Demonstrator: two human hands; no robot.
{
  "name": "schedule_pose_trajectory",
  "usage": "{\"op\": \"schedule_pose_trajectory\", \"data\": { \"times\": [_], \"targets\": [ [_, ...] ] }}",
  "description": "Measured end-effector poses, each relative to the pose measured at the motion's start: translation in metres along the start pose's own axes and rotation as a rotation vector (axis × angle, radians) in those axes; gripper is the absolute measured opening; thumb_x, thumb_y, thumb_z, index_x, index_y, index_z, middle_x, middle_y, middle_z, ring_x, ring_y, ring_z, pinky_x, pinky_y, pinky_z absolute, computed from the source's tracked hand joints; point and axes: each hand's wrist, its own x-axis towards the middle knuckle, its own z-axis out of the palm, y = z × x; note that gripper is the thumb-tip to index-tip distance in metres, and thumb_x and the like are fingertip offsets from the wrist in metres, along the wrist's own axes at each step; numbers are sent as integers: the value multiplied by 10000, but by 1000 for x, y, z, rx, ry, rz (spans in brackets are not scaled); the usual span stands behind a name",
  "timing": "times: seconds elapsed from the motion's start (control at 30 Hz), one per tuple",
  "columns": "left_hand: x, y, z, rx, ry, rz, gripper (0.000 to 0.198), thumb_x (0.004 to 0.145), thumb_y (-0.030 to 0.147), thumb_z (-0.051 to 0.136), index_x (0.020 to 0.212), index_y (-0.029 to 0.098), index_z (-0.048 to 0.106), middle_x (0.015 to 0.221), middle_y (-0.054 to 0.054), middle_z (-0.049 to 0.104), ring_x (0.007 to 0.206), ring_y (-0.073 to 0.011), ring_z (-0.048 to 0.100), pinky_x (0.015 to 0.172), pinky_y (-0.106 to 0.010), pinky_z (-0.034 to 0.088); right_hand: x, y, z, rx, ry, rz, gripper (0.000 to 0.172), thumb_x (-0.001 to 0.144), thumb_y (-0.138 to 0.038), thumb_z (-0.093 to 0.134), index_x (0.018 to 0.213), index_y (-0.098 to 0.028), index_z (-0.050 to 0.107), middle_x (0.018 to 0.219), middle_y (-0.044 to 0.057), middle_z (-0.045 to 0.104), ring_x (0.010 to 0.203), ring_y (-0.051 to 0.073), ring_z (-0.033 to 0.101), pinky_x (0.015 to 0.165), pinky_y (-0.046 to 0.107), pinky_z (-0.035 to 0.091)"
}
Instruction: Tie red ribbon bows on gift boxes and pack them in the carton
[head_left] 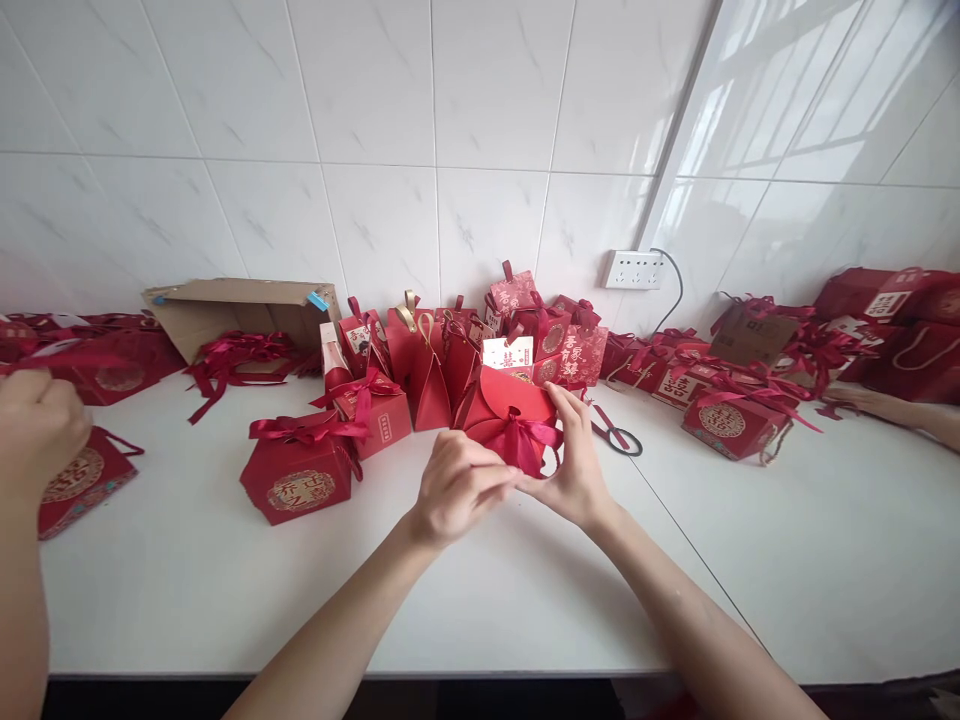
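Note:
In the middle of the head view a red gift box (499, 395) has a round overlapping top and a dark red ribbon (529, 438) tied in a bow at its front. My right hand (576, 462) grips the box's right side, its fingers up along the edge and its thumb low at the front. Close to that thumb, my left hand (466, 484) has its fingertips pinched together at the ribbon's lower end. The exact grip is partly hidden by the fingers. A white card (508, 353) with red characters shows behind the box's top.
Finished-looking red boxes (300, 480) stand left, with more along the tiled wall. A cardboard carton (247, 300) and loose ribbons (240, 360) lie behind. Scissors (622, 440) lie right of my hand. Other people's hands (45, 430) reach in from both sides. A power strip (634, 270) hangs on the wall.

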Motion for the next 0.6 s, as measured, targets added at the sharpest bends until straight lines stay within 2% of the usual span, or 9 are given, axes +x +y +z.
{"op": "schedule_pose_trajectory", "data": {
  "times": [0.07,0.13,0.2,0.23,0.27,0.33,0.4,0.5,0.6],
  "targets": [
    [-2,-7,2,-10,89,-229,86,819,159,615,851,218,562,717,18,612,644,-104,576,618,-242,461,1,1,2,33,-7,38,855,719,-423,662,1422,-221,219,1309,163,400,1245,333,409,996,546,409],
    [-7,-20,4,19,186,-556,38,841,216,572,811,210,549,722,4,605,670,-114,584,621,-233,472,3,3,3,107,-12,165,849,657,-404,694,1380,-199,300,1277,163,436,1221,336,423,1006,559,386],
    [-15,-36,5,49,232,-881,130,868,298,482,797,200,531,728,-12,608,686,-127,593,634,-237,482,8,4,2,277,-10,422,806,620,-423,715,1320,-207,380,1271,145,471,1196,329,450,1008,553,382],
    [-21,-44,5,58,224,-1002,176,874,328,431,796,198,521,730,-19,608,689,-133,595,640,-242,487,11,4,1,421,-1,582,741,629,-445,703,1276,-219,422,1261,127,500,1178,318,475,997,534,399],
    [-26,-52,5,61,207,-1063,206,872,342,394,791,195,512,726,-24,606,678,-139,592,634,-248,487,14,3,-1,601,13,751,649,656,-473,673,1220,-231,463,1230,107,540,1151,304,509,969,506,430],
    [-36,-63,5,51,154,-1100,228,853,361,372,769,195,503,703,-26,596,650,-147,582,610,-255,478,17,-2,-7,1024,8,1062,469,724,-530,579,1086,-237,522,1100,78,629,1063,276,584,880,452,495],
    [-43,-67,5,34,76,-1092,240,828,390,390,741,199,506,663,-16,582,612,-152,564,577,-258,458,14,-11,-17,1405,-62,1275,426,758,-589,500,982,-228,539,945,66,675,958,261,634,783,425,532],
    [-47,-65,6,11,-98,-1055,243,789,405,431,683,207,522,613,2,568,580,-154,541,553,-256,424,1,-30,-36,1709,-179,1379,463,762,-641,467,940,-220,542,878,67,687,901,248,647,726,417,542],
    [-47,-59,7,-17,-283,-995,227,753,392,465,627,215,530,595,16,566,588,-149,536,585,-250,418,-12,-52,-55,1765,-183,1389,463,750,-656,472,901,-224,540,884,72,688,906,247,642,723,417,540]
  ]
}}
